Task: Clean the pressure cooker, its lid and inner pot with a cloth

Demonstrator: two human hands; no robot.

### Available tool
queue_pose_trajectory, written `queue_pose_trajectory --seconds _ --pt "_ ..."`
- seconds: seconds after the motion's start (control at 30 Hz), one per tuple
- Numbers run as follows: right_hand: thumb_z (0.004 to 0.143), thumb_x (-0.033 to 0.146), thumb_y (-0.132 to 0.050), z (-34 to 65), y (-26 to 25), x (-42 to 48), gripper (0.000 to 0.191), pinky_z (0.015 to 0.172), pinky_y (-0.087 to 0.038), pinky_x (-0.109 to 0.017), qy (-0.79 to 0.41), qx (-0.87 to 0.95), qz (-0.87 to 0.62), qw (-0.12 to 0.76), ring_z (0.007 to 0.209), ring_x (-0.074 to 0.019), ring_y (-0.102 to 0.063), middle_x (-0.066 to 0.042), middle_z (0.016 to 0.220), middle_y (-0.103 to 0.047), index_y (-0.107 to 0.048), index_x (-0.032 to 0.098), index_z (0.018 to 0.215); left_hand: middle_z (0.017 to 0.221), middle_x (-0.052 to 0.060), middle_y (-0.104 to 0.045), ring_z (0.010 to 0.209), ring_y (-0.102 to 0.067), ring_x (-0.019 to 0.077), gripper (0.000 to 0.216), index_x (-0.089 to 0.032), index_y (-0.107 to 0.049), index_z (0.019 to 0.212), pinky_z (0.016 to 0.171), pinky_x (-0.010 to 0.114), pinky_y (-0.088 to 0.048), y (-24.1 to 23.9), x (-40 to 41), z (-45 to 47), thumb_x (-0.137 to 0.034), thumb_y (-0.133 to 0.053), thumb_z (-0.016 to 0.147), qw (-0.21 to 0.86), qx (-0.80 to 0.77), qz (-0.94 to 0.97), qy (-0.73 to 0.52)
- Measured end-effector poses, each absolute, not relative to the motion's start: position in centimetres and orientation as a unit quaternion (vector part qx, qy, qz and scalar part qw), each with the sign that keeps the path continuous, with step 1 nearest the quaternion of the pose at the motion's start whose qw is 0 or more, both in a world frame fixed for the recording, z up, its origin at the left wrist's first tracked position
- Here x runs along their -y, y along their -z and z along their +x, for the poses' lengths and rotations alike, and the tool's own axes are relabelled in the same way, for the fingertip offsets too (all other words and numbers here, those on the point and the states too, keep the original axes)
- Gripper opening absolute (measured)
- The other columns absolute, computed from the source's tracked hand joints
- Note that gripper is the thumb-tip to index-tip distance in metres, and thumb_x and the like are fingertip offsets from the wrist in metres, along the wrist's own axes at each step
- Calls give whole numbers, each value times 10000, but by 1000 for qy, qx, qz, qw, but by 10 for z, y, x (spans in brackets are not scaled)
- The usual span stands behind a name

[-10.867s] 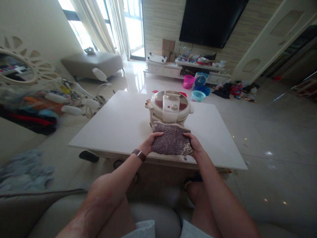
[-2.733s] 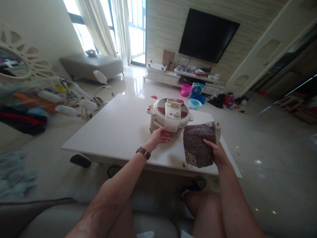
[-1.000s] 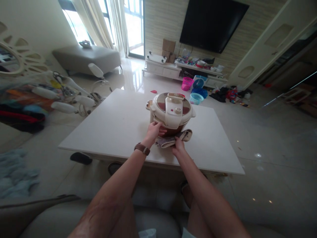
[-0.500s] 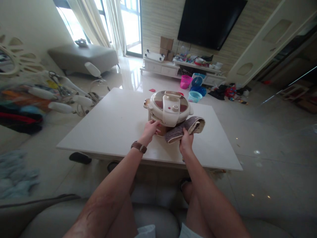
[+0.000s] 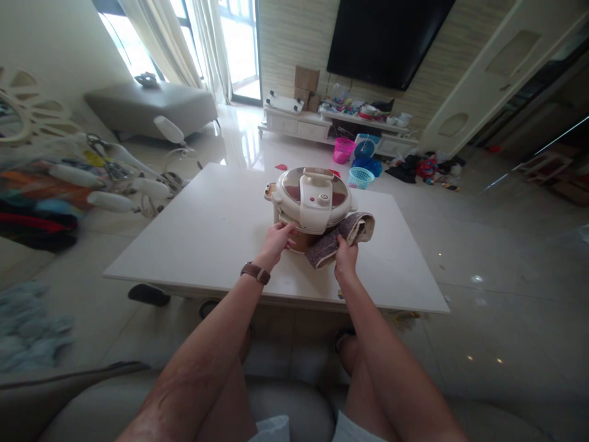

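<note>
A cream pressure cooker (image 5: pixel 313 199) with a lidded top stands on the white table (image 5: pixel 216 233). My left hand (image 5: pixel 277 239), with a brown watch at the wrist, presses against the cooker's lower left side, fingers curled on it. My right hand (image 5: pixel 346 256) grips a folded grey-brown towel (image 5: pixel 338 238) and holds it against the cooker's lower right side. The cooker's base is partly hidden behind the towel and my hands.
I sit on a grey sofa (image 5: pixel 285 411) with my knees near the table's front edge. Cluttered shelves (image 5: pixel 69 184) stand at left, a grey bench (image 5: pixel 147 107) far left, a TV unit (image 5: pixel 340 126) and plastic baskets (image 5: pixel 359 177) on the floor beyond.
The towel has moved from under the cooker's front round to its right side, carried by my right hand. My left hand stays on the cooker's left side.
</note>
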State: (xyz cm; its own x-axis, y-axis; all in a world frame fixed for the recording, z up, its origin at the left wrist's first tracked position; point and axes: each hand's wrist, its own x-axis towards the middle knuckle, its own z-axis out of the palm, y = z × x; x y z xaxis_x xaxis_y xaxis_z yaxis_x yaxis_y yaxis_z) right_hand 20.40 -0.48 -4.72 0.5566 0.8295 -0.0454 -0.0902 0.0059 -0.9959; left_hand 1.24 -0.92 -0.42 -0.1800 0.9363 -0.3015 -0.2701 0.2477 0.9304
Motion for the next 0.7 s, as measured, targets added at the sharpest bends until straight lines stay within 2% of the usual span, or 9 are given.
queue_pose_trajectory --seconds 0.27,0.7 --pt "778 460 -721 159 54 45 472 1116 -550 -441 -394 352 -595 606 1203 -290 -731 -129 1221 -793 -694 184 1160 781 24 -728 393 -548 56 208 -163 -604 825 383 198 -343 5 10 14 -286 -756 895 564 -552 297 -538" --pt "784 462 -708 161 52 46 442 1092 -567 -448 -377 370 -608 593 1191 -306 -744 -133 1167 -807 -693 188 1130 769 9 -723 395 -547 52 197 -163 -599 847 382 192 -344 3 11 14 -278 -733 933 567 -555 295 -533"
